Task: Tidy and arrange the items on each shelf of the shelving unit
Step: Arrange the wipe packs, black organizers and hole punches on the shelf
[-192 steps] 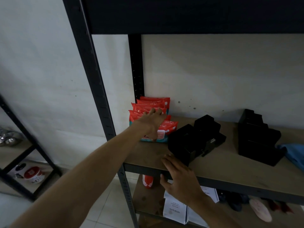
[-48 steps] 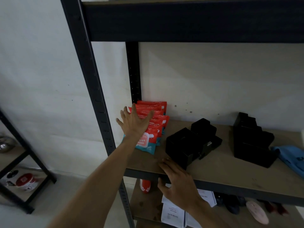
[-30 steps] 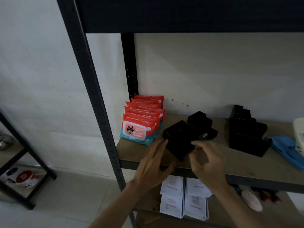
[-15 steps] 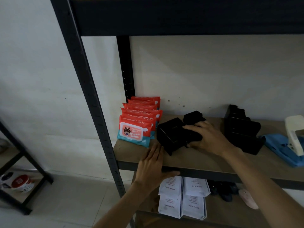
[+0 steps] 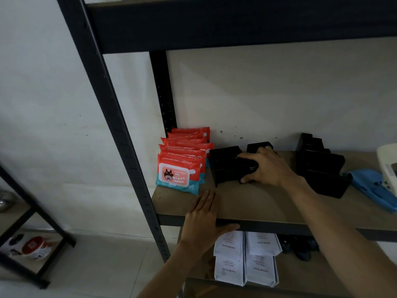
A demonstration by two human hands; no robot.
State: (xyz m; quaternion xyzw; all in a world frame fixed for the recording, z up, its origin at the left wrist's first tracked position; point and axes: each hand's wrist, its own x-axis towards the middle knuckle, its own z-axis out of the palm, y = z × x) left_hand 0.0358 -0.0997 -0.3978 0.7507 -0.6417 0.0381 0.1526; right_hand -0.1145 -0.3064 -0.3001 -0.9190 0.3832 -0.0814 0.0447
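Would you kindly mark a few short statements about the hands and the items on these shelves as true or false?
1. The right hand grips the black boxes beside the wipes packs. True.
2. The left hand holds a wipes pack. False: it rests flat on the front edge of the shelf, holding nothing.
3. The wipes packs stand at the left end of the shelf. True.
4. The blue cloth lies on the lower shelf. False: it lies at the right end of the same shelf as the black boxes.
5. White paper bags lie on the lower shelf. True.
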